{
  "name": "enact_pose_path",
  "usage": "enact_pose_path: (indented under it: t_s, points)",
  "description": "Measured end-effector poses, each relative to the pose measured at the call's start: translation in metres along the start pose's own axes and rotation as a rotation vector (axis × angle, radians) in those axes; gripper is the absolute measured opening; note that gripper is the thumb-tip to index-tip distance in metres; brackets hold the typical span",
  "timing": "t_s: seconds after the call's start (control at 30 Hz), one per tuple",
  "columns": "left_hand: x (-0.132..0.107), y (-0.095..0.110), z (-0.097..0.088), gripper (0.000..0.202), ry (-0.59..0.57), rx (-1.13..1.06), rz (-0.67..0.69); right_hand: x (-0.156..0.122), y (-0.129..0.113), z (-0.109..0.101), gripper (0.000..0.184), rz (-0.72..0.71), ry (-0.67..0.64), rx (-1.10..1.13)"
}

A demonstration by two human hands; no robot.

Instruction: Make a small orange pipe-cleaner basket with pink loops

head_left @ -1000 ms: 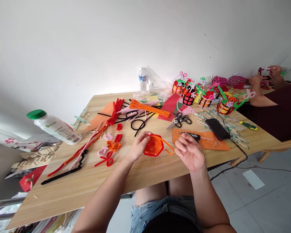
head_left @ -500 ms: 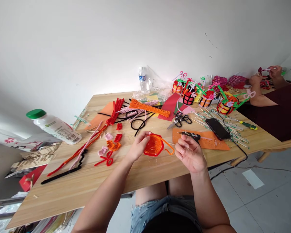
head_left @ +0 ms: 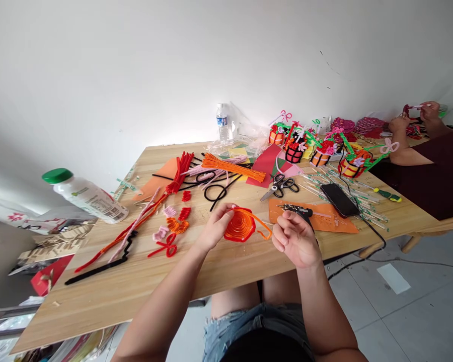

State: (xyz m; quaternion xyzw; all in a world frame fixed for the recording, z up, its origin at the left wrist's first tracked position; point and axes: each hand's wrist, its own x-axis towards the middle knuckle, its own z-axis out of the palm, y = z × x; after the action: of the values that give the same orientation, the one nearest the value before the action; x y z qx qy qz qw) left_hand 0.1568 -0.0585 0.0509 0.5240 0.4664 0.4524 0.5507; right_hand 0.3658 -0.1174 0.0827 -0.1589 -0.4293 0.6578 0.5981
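Centre of frame, over the table: left hand pinches an orange coil, mostly wound; a loose tail sticks out unwound; right hand curls by the gun; I cannot tell whether it grips.

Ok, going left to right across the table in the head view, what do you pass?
green-capped bottle → red bow → left hand → orange spiral → right hand → black phone → green-handled screwdriver
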Motion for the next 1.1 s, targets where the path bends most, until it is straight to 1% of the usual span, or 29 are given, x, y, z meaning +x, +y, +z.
enact_pose_path:
  t_s: [0.07,0.1,0.17,0.23,0.27,0.33,0.4,0.43,0.53,0.63,0.7,0.8,0.9,0.93,1.03,1.1]
  points:
    - [0.0,0.0,0.0,0.034,0.0,-0.008,-0.005,0.002,0.004,-0.007,0.019,-0.027,0.038,-0.12]
    - [0.0,0.0,0.0,0.035,0.001,-0.013,-0.005,0.004,0.007,-0.012,0.017,-0.048,0.078,-0.218]
    - [0.001,0.0,0.0,0.035,0.004,-0.02,-0.004,0.01,0.012,-0.026,0.022,-0.096,0.184,-0.49]
    - [0.002,-0.001,0.0,0.036,0.003,-0.028,-0.001,0.018,0.015,-0.043,0.027,-0.141,0.273,-0.812]
    - [0.002,-0.001,0.0,0.036,0.001,-0.033,0.0,0.022,0.016,-0.051,0.029,-0.162,0.29,-0.962]
    - [0.002,0.0,0.001,0.036,0.0,-0.042,-0.002,0.029,0.014,-0.066,0.026,-0.256,0.291,-1.211]
    - [0.001,0.002,0.001,0.037,0.005,-0.04,-0.002,0.035,0.011,-0.074,0.02,-0.347,0.263,-1.396]
    - [0.001,0.003,0.002,0.037,0.009,-0.034,-0.001,0.036,0.009,-0.076,0.02,-0.368,0.246,-1.465]
    - [0.0,0.006,0.003,0.037,0.015,-0.011,0.004,0.039,0.006,-0.073,0.026,-0.36,0.212,-1.598]
    - [-0.002,0.008,0.004,0.037,0.022,0.004,0.003,0.038,0.006,-0.065,0.022,-0.387,0.202,-1.673]
    - [-0.003,0.008,0.005,0.037,0.025,0.016,0.003,0.039,0.008,-0.062,0.023,-0.415,0.211,-1.733]
    - [-0.004,0.008,0.005,0.036,0.019,0.026,0.003,0.04,0.01,-0.065,0.029,-0.407,0.201,-1.827]
    - [-0.004,0.007,0.005,0.037,0.006,0.021,0.003,0.043,0.011,-0.072,0.039,-0.373,0.168,-1.846]
    - [-0.004,0.007,0.006,0.037,0.003,0.019,0.001,0.044,0.011,-0.074,0.038,-0.371,0.176,-1.841]
    - [-0.004,0.008,0.006,0.037,0.008,0.013,-0.005,0.045,0.008,-0.075,0.026,-0.398,0.241,-1.866]
    - [-0.004,0.01,0.007,0.037,0.016,0.011,-0.014,0.045,0.005,-0.073,0.021,-0.416,0.217,-1.901]
